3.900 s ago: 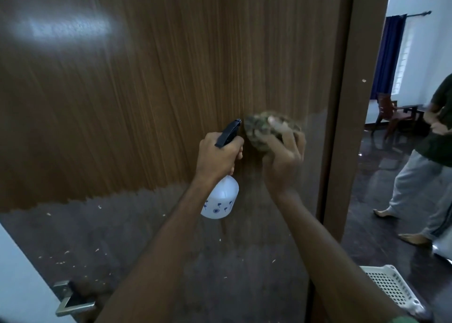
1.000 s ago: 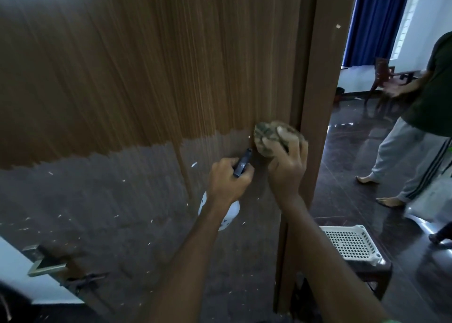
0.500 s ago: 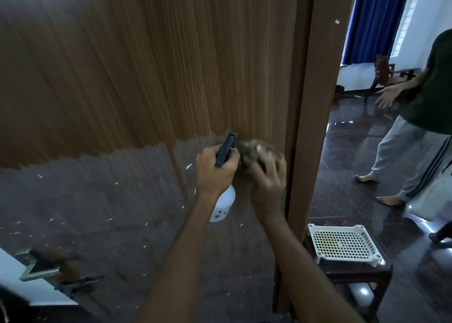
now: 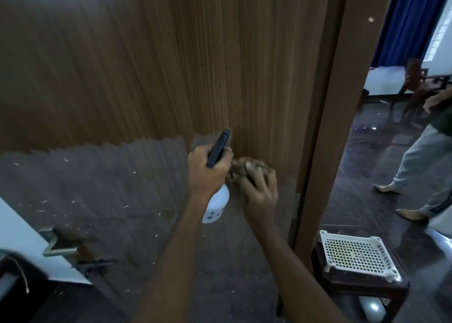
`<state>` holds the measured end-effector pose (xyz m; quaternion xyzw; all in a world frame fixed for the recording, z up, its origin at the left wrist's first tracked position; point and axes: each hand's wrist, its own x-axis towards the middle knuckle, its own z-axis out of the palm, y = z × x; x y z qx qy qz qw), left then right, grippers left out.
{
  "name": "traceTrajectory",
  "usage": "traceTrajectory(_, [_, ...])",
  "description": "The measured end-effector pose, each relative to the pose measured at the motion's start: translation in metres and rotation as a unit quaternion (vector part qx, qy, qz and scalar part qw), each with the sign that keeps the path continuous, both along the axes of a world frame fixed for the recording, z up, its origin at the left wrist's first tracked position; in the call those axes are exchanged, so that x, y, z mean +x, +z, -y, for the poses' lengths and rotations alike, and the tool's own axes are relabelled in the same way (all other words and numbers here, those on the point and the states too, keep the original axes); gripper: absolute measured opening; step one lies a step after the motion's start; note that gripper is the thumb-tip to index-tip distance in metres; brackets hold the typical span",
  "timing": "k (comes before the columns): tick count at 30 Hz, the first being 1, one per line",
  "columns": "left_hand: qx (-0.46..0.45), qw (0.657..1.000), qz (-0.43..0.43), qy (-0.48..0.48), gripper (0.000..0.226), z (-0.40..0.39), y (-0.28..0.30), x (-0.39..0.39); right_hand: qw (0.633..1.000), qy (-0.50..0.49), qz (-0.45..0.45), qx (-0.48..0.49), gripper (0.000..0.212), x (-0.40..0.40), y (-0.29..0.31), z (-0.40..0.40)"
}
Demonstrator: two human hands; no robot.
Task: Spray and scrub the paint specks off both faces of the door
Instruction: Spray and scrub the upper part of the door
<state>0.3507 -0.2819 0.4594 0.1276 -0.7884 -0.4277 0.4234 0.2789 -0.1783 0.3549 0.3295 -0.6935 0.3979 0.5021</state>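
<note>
Many pale paint specks (image 4: 73,201) dot the door (image 4: 137,78) on its darker lower half. We are scrubbing: our right hand (image 4: 260,193) clutches a scrub pad (image 4: 244,168) against the wood near the hinge edge, while our left hand (image 4: 208,173) grips the spray bottle (image 4: 216,206) beside it. Next, we judge, a spray and firm strokes leftward across the specks.

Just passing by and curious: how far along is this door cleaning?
Early, it seems. The left hand holds the spray bottle; the right hand presses a scrub pad near the door edge. Many pale specks remain lower left. The other face isn't visible.
</note>
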Motion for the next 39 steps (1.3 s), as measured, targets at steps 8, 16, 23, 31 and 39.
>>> traceTrajectory(8, [-0.004, 1.0, 0.012, 0.029, 0.046, 0.02, -0.003, 0.016, 0.996, -0.005, -0.001, -0.088, 0.01, -0.008, 0.086, 0.03])
traceTrajectory(16, [0.009, 0.999, 0.016, 0.033, 0.047, 0.037, -0.007, 0.034, 0.999, 0.031, 0.015, 0.006, 0.015, 0.019, 0.016, 0.028])
traceTrajectory(23, [-0.007, 0.998, 0.017, 0.055, 0.045, 0.057, -0.002, 0.049, 0.996, 0.013, -0.028, -0.09, 0.022, 0.022, 0.08, 0.067])
traceTrajectory(31, [-0.006, 0.998, 0.019, 0.062, 0.046, 0.084, 0.0, 0.066, 0.997, 0.06, -0.027, -0.04, 0.023, 0.038, 0.046, 0.078])
traceTrajectory(39, [-0.001, 0.998, 0.026, 0.062, 0.042, 0.101, -0.001, 0.08, 1.0, 0.029, -0.01, -0.004, 0.03, 0.062, 0.015, 0.101])
